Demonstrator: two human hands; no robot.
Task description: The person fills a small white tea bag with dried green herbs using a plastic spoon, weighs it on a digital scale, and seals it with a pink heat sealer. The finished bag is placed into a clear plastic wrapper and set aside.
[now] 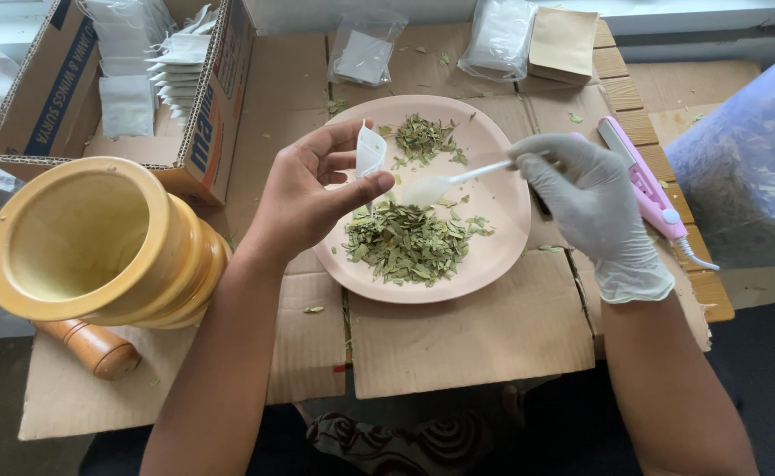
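Dried green leaves (407,242) lie heaped on a pink plate (493,256) on the cardboard-covered counter (471,339). Above the heap, the bare left hand (304,198) has its grip pinched on a small white paper sachet (370,152), and the gloved right hand (592,207) has its grip closed on a white plastic spoon (444,183) whose bowl hovers just over the leaves. A yellow mortar (96,247) stands left, with a pink handheld sealer (647,187) right of the plate.

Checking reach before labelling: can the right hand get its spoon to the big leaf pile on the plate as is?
Probably yes. The right hand holds the white spoon with its bowl just above the leaf pile on the plate. The left hand, holding a small white pouch, sits beside the path, not across it.
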